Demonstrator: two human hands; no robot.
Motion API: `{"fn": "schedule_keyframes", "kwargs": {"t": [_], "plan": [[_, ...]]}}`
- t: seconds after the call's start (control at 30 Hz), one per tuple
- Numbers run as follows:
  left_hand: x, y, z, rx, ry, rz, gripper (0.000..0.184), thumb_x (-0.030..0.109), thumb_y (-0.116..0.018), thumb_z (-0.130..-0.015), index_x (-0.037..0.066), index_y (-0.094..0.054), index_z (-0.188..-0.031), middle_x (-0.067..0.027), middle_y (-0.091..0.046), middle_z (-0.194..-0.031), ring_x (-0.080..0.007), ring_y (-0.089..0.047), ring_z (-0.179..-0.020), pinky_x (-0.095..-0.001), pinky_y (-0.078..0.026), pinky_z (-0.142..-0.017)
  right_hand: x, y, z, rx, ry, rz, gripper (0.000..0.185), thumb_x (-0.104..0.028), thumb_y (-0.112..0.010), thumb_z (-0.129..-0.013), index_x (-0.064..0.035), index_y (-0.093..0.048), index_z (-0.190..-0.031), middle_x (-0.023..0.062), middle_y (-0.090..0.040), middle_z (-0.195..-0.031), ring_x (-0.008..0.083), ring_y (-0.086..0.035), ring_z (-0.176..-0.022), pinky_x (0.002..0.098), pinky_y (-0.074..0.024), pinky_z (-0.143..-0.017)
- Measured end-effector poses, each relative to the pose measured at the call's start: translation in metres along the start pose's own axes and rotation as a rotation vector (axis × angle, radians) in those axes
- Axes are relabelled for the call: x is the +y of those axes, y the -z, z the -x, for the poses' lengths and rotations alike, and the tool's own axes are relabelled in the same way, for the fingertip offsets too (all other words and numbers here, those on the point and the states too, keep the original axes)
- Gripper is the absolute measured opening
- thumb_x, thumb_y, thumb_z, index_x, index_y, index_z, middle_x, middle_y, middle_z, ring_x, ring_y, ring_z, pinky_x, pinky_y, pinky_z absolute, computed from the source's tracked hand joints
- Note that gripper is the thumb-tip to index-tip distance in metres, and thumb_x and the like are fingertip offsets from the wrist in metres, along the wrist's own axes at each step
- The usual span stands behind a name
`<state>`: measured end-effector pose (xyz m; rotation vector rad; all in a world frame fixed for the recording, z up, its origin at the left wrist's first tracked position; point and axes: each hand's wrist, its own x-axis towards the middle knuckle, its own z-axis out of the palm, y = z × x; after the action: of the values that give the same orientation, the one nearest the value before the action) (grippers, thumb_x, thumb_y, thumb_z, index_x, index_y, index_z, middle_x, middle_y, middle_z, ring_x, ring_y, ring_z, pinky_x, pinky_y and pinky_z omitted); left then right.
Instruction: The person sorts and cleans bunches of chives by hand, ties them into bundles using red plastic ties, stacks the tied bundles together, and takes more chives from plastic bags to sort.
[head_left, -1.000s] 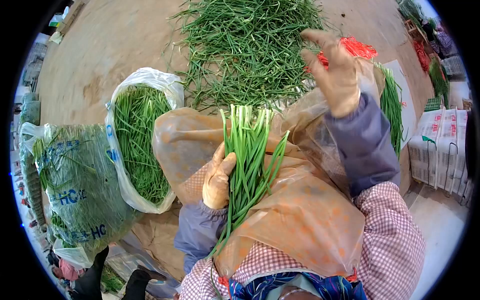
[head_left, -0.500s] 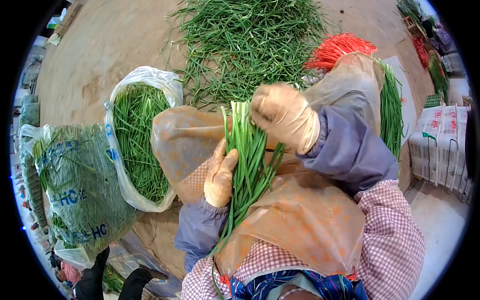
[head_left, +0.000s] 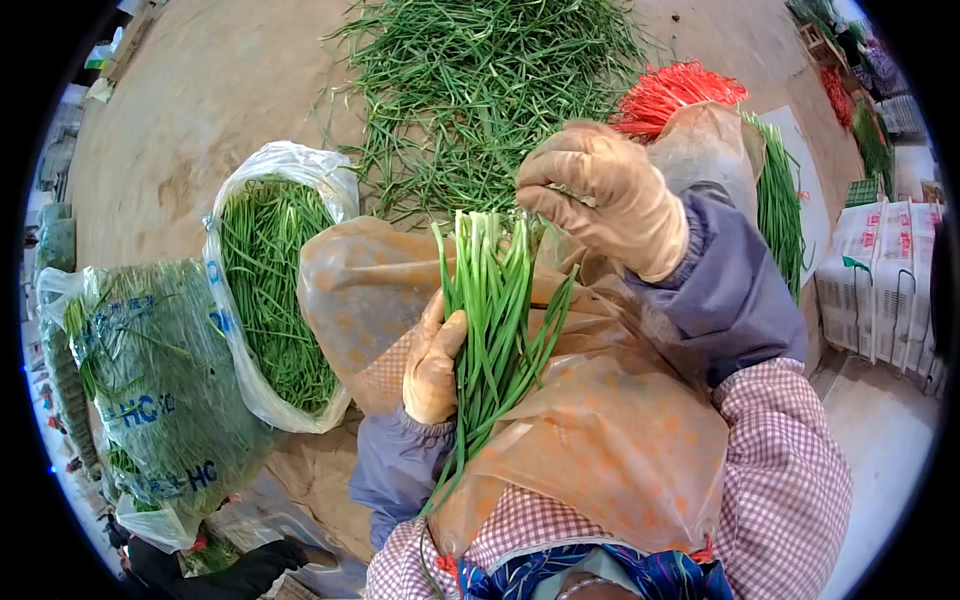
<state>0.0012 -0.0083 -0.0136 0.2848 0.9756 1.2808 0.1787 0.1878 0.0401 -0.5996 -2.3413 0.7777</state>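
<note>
My left hand [head_left: 433, 365], in a tan glove, is closed around the side of a bunch of garlic chives [head_left: 495, 300]. The bunch stands over my lap, pale cut ends at the top and green leaves trailing toward my waist. Up and right of those ends is my gloved right hand [head_left: 605, 200], its fingers curled in a pinch. A thin scrap seems to show at its fingertips, too small to name. A translucent, orange-spotted plastic apron [head_left: 610, 430] covers my lap and knees.
Loose chives [head_left: 490, 90] lie heaped on the floor ahead. Red ties [head_left: 680, 95] and more chives [head_left: 778, 215] are by my right knee. An open bag [head_left: 345, 190] and a filled bag [head_left: 170, 370] stand left; white crates [head_left: 880, 270] stand right.
My right hand has moved right and slightly up, away from the chives' cut ends. The left hand keeps its hold. At lower left, the dark-clothed legs of another person have shifted.
</note>
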Motion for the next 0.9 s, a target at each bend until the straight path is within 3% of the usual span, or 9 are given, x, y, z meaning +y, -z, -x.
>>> {"fn": "schedule_keyframes", "kwargs": {"t": [0.13,0.2,0.5,0.57,0.7,0.77,0.83,0.87,0.9], "plan": [[0.006,-0.001,0.001,-0.098,-0.065,0.01,0.047,0.015,-0.047,-0.097,-0.001,-0.04,-0.141,-0.0107,-0.057,-0.127,-0.0181,-0.058,-0.109,-0.0297,-0.046,-0.094,0.006,-0.017,0.008,-0.081,-0.588,-0.687,0.027,-0.026,-0.068,-0.091,-0.002,-0.066,-0.105,0.0036,-0.066,-0.09,0.0137,-0.06,-0.086,0.0284,-0.0492,-0.079],[0.004,0.004,0.001,-0.094,-0.045,-0.012,0.048,0.015,-0.048,-0.097,-0.001,-0.039,-0.141,-0.0111,-0.056,-0.128,-0.0184,-0.058,-0.11,-0.0301,-0.046,-0.095,-0.006,-0.022,0.005,-0.221,-0.679,-0.719,0.028,-0.026,-0.065,-0.093,-0.0002,-0.064,-0.105,0.0013,-0.065,-0.09,0.0094,-0.057,-0.086,0.0261,-0.0479,-0.079],[0.005,0.002,0.001,-0.088,-0.116,-0.203,0.059,0.026,-0.053,-0.095,0.001,-0.035,-0.145,-0.0114,-0.051,-0.135,-0.0208,-0.053,-0.119,-0.034,-0.042,-0.102,0.015,-0.041,0.006,-0.243,-0.569,-0.865,0.018,-0.018,-0.068,-0.091,-0.0015,-0.063,-0.097,-0.0013,-0.063,-0.083,0.0065,-0.056,-0.078,0.0239,-0.0484,-0.071],[0.008,-0.007,0.002,-0.042,0.006,-0.006,0.064,0.03,-0.059,-0.092,0.002,-0.035,-0.145,-0.0114,-0.051,-0.135,-0.0209,-0.053,-0.118,-0.0344,-0.042,-0.102,0.014,-0.037,0.004,-0.276,-0.527,-0.703,0.018,-0.018,-0.068,-0.09,-0.0016,-0.063,-0.095,-0.0014,-0.062,-0.081,0.0067,-0.056,-0.076,0.0243,-0.0485,-0.07],[0.002,-0.003,0.002,-0.167,-0.034,-0.096,0.072,0.031,-0.07,-0.084,0.001,-0.039,-0.142,-0.0099,-0.054,-0.131,-0.0205,-0.054,-0.116,-0.0348,-0.042,-0.101,0.008,-0.031,0.0,-0.263,-0.487,-0.468,0.016,-0.015,-0.069,-0.09,-0.0013,-0.063,-0.093,-0.0016,-0.061,-0.076,0.0072,-0.056,-0.073,0.025,-0.0482,-0.065],[0.007,-0.004,0.001,-0.124,-0.001,-0.318,0.073,0.029,-0.074,-0.081,0.001,-0.041,-0.14,-0.0088,-0.055,-0.128,-0.0201,-0.054,-0.115,-0.0346,-0.042,-0.101,0.013,-0.032,0.002,-0.102,-0.445,-0.443,0.014,-0.014,-0.069,-0.09,-0.0017,-0.063,-0.092,-0.0013,-0.06,-0.074,0.0077,-0.055,-0.07,0.025,-0.0482,-0.063],[0.006,-0.002,0.001,-0.082,0.045,-0.218,0.065,0.02,-0.07,-0.082,0.001,-0.043,-0.138,-0.0088,-0.058,-0.123,-0.02,-0.057,-0.108,-0.0334,-0.047,-0.095,0.022,-0.031,0.001,0.143,-0.437,-0.535,0.011,-0.013,-0.068,-0.09,-0.0029,-0.065,-0.091,0.0008,-0.062,-0.072,0.0091,-0.057,-0.066,0.0255,-0.0492,-0.06],[0.009,-0.001,0.004,-0.059,0.1,-0.132,0.063,0.017,-0.069,-0.082,0.001,-0.043,-0.137,-0.009,-0.059,-0.122,-0.02,-0.058,-0.106,-0.0332,-0.048,-0.093,0.025,-0.024,0.0,0.352,-0.579,-0.659,0.014,-0.017,-0.067,-0.092,-0.0037,-0.065,-0.091,0.0037,-0.064,-0.073,0.0115,-0.058,-0.063,0.0263,-0.0504,-0.059],[0.01,-0.001,0.005,-0.036,0.153,-0.045,0.061,0.015,-0.067,-0.082,0.0,-0.043,-0.137,-0.0092,-0.059,-0.122,-0.0199,-0.058,-0.105,-0.033,-0.049,-0.091,0.034,-0.014,0.0,0.536,-0.499,-0.687,0.018,-0.021,-0.064,-0.094,-0.0033,-0.065,-0.091,0.0056,-0.065,-0.074,0.0138,-0.06,-0.062,0.028,-0.0527,-0.061]]}}
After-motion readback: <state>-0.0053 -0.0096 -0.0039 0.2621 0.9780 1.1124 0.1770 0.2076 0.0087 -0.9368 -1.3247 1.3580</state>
